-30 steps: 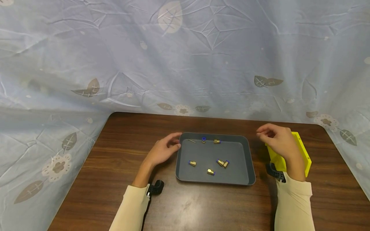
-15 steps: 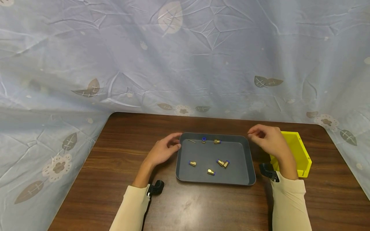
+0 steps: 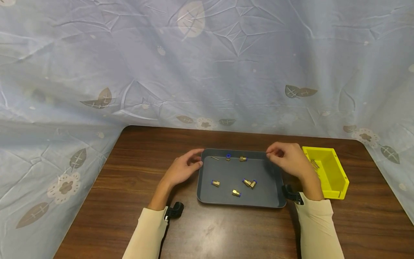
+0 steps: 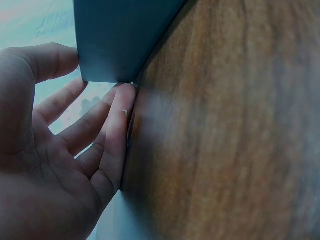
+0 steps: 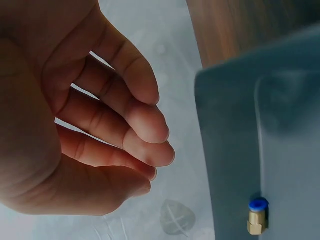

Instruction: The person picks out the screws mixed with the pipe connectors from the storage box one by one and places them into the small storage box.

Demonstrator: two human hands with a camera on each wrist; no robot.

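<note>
My left hand (image 3: 180,169) touches the left wall of a shallow grey tray (image 3: 263,174) with thumb and fingertips; in the left wrist view the fingers (image 4: 100,125) lie fairly straight beside its corner. Over the tray's back right corner hovers my right hand (image 3: 289,158), its fingers loosely bent and nothing between them. Inside the tray lie several brass push-in fittings with blue collars, among them one at the back (image 3: 243,159), one at the left (image 3: 215,183) and one at the front (image 3: 236,193). A thin screw-like piece (image 3: 215,158) lies in the back left corner.
A yellow bin (image 3: 337,172) stands right of the tray, with a few slim screw-like metal pieces (image 3: 314,164) inside, partly behind the right arm. Everything rests on a dark wooden table (image 3: 145,151). A patterned cloth (image 3: 207,72) hangs behind its back edge.
My right hand has moved left, from beside the yellow bin to above the tray's right edge, uncovering more of the bin. The left hand and the fittings have stayed put.
</note>
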